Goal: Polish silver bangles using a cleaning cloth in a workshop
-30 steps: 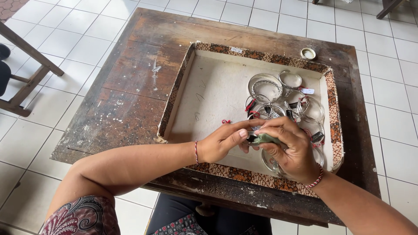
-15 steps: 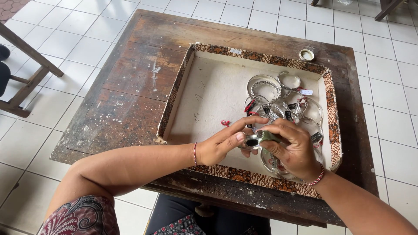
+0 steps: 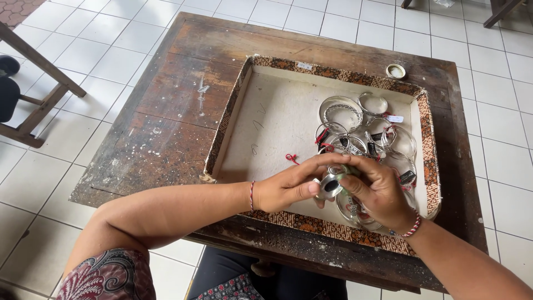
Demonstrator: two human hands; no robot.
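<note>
I see left hand [image 3: 288, 189] and right hand [image 3: 377, 191] both pinching small silver metal ring [image 3: 331, 183] | grip by rim, over shallow batik-edged cardboard tray [image 3: 227, 125]

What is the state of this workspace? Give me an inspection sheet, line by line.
Surface: worn dark wooden table, scratched and paint-flecked.
Job's things: small silver ring-shaped piece held between both hands; shallow tray with a patterned fabric rim on the table; silver bangles heaped in the tray's far right part, some with small tags.
Clutter: bit of red thread on the tray floor; small round lid on the table beyond the tray.
Grippers: left hand and right hand meet over the tray's near edge, fingers closed on the piece.
Cables: nothing seen.
Surroundings: white tiled floor; wooden furniture legs at left.
</note>
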